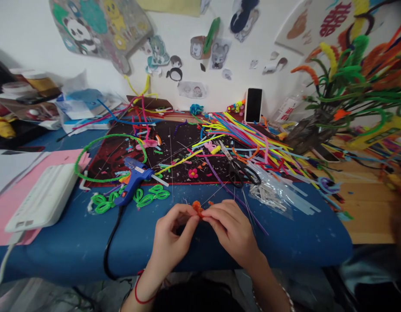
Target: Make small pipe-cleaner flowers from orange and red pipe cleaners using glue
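My left hand (173, 236) and my right hand (231, 227) meet over the near edge of the blue table cover (73, 242). Both pinch a small orange pipe-cleaner piece (198, 207) between thumb and fingers, so both hands are closed on it. Most of the piece is hidden by my fingertips. A blue hot glue gun (134, 180) lies just beyond my left hand, its black cord (111, 242) running off the table edge. Black-handled scissors (237, 167) lie beyond my right hand.
A dark red mat (174, 145) carries scraps and loose pipe cleaners (252, 134). Green pipe-cleaner loops (150, 195) sit beside the glue gun. A white device (41, 199) rests on pink paper at left. A clear bag of sticks (272, 190), a phone (253, 105) and a vase of pipe-cleaner stems (346, 86) stand to the right.
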{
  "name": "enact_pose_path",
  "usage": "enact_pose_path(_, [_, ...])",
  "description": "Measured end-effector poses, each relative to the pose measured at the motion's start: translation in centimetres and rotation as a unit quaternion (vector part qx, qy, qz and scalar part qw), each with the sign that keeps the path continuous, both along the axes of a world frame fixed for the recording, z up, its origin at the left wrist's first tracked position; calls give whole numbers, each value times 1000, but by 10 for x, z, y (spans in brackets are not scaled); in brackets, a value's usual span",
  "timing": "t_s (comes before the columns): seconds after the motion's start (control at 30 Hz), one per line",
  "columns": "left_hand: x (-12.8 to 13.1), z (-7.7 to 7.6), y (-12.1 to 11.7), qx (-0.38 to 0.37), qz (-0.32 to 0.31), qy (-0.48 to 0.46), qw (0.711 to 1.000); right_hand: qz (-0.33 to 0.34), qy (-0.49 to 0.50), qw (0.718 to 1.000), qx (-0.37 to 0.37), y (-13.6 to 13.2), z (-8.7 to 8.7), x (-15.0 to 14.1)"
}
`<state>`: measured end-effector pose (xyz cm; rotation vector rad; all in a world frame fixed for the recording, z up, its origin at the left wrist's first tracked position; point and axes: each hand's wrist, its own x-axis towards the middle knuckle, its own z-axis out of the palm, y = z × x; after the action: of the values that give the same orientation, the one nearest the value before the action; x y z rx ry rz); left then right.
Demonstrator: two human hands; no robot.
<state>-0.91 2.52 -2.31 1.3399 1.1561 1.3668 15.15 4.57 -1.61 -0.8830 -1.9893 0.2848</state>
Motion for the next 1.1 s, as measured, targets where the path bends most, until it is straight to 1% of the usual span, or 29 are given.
enact_pose_path(0.1, [-1, 2, 3, -50, 1, -106, 993, 3, -4, 1000, 25, 0, 2, -3])
enact_pose_path(0.17, [-2, 3, 6, -84, -9, -153, 985, 6, -6, 999, 33, 1, 4, -5])
enact_pose_path(0.33, [-5, 4, 11, -140, -49, -193, 970, -1, -16, 999, 43, 1, 3, -7])
enact_pose_path(0.43, [-7, 5, 12, -148, -66, -179, 970, -7, -18, 999, 43, 1, 1, -6])
enact_pose_path(0.57, [-7, 6, 12, -124, -85, -83, 985, -18, -14, 999, 34, 1, 1, -3])
enact_pose_path(0.63, [-7, 6, 11, -110, -90, -52, 988, -20, -9, 999, 32, 0, 2, -2])
enact_pose_path(0.77, [-9, 4, 8, -101, -88, -52, 990, -20, 3, 999, 35, -1, 4, -3])
enact_pose_path(0.9, [-9, 4, 8, -98, -66, -57, 991, -44, 3, 998, 41, -1, 5, -5])
enact_pose_path(1.1, [-7, 6, 7, -91, -28, -53, 994, -59, 15, 997, 39, -3, 0, -6])
